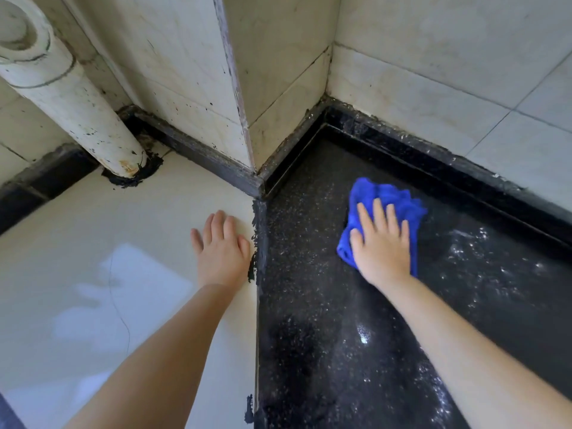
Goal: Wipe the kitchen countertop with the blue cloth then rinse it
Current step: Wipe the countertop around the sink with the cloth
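Your right hand [382, 243] is pressing flat-fingered on the crumpled blue microfibre cloth [390, 199], wiping the speckled black stone countertop [325, 305]; your left hand [221, 246] is resting open on the cream countertop section [93, 243] beside it. Wiping is likely midway; rinsing is still pending.

A single wide-angle head view looks steeply down and forward from above the person's outstretched forearms, close over the speckled black stone surface [325, 305] and cream surface [93, 274], facing the tiled wall corner [247, 88]; straight lines bow toward the edges.

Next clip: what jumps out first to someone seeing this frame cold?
The blue cloth stands out, pressed flat under the right hand on the black speckled countertop. The left hand rests open on the adjoining cream surface, with a stained white pipe behind.
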Motion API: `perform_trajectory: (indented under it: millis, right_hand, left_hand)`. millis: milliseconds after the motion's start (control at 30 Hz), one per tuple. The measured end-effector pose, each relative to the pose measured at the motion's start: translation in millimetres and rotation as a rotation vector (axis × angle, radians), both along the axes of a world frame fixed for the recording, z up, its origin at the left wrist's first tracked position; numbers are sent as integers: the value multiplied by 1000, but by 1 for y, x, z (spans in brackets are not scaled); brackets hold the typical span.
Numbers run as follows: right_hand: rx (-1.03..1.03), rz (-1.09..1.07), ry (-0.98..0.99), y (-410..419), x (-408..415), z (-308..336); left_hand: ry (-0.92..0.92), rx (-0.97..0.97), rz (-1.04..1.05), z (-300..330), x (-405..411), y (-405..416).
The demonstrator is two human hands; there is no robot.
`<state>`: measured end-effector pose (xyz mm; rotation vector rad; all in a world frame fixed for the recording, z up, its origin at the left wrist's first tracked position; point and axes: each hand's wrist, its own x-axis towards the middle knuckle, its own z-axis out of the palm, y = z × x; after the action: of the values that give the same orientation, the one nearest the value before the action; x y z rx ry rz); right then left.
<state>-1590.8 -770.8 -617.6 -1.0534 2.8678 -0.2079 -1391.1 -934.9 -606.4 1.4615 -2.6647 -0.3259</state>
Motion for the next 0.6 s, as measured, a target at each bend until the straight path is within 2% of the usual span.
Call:
perform_trajectory:
  millis: [67,100,133,200,233,267,333,400,467,533,600]
  right_hand:
    - [-7,374,67,9,77,1]
    - [12,556,38,22,106,5]
    - [26,724,14,34,118,6]
    - [49,976,-30,42,85,9]
    - [66,991,12,41,54,6]
    - [77,912,63,36,18,2]
    - [86,546,87,27,-65,-3]
    - [127,164,-20,25,-122,1]
    - [115,-17,-90,17,-115,2]
    - [86,48,-70,14,-55,-1]
    - [83,329,-8,22,35,0]
  left_hand:
    - [11,13,5,1,0,0]
    - [19,15,7,1,0,0]
    - [22,12,6,1,0,0]
    - [17,4,1,2,1,1]
    - [17,4,-2,2,1,1]
    - [18,6,-5,1,1,1]
    - [29,2,-6,0,1,1]
    - [40,-2,-5,-2,1,0]
    - [48,-2,-9,-3,2,-1]
    - [43,8,-13,-3,3,-2]
    - [43,15,-10,-2,3,-2]
